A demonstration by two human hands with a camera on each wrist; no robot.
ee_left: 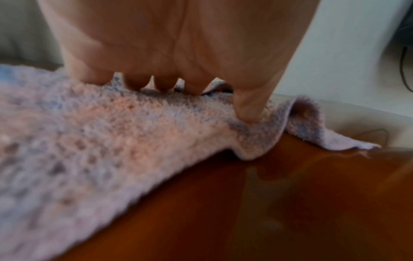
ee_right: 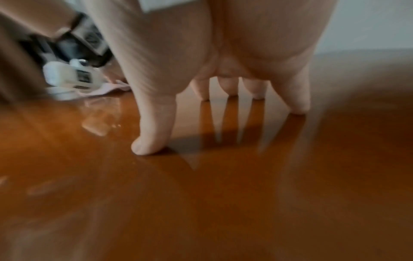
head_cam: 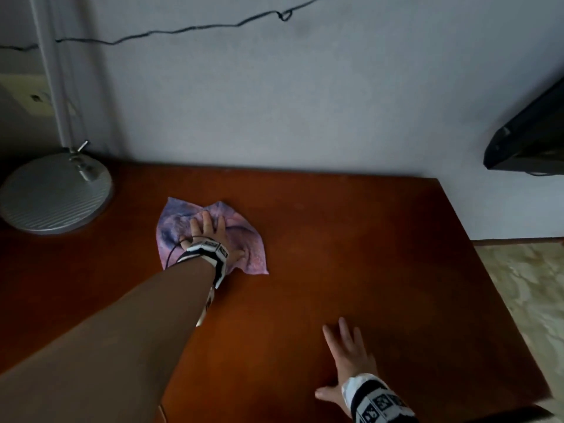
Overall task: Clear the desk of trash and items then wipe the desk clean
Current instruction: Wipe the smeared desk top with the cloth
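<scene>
A pink and purple fuzzy cloth (head_cam: 213, 236) lies spread on the reddish-brown wooden desk (head_cam: 351, 254), left of its middle. My left hand (head_cam: 210, 236) presses flat on the cloth with straight, spread fingers. In the left wrist view the fingertips (ee_left: 249, 114) dig into the cloth (ee_left: 111, 141), which bunches beside the thumb. My right hand (head_cam: 345, 358) rests flat on the bare desk near the front edge, fingers spread and holding nothing. The right wrist view shows its thumb (ee_right: 152, 141) and fingers touching the glossy desk (ee_right: 223, 194).
A round grey lamp base (head_cam: 55, 196) with a white pole stands at the desk's back left corner. A black device (head_cam: 531, 141) hangs on the wall at the right. A black cable (head_cam: 183, 29) runs along the wall. Patterned floor (head_cam: 525, 288) shows beyond the desk's right edge.
</scene>
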